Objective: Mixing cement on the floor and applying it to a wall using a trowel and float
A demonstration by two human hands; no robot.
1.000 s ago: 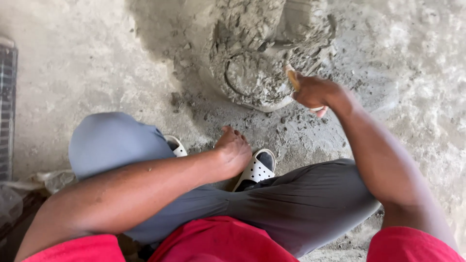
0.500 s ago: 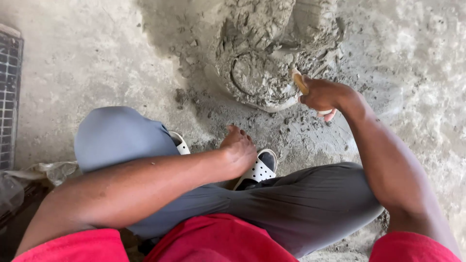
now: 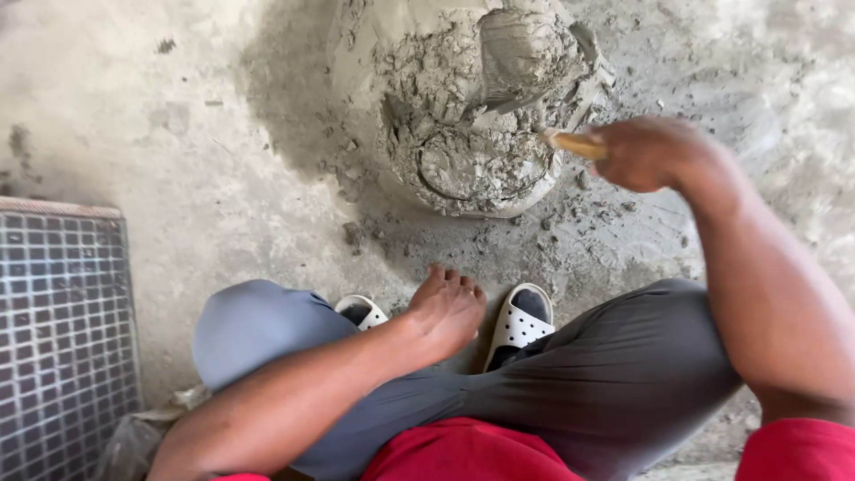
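I squat over a pile of wet grey mortar heaped on the concrete floor. My right hand is closed on the wooden handle of a trowel, whose tip reaches into the right side of the pile; the blade is mostly hidden in the mortar. My left hand hangs loose between my knees, fingers slightly apart, holding nothing, just above the floor between my two white perforated sandals. Grey trousers cover both knees.
A dark metal grid grate lies on the floor at the left edge. Crumbs of mortar are scattered around the pile. A crumpled plastic bag sits at the lower left. Dusty concrete floor surrounds everything.
My right hand with the trowel has lifted and shifted right along the pile's edge. The view has tilted, bringing the grate further in. My left hand stays between my feet.
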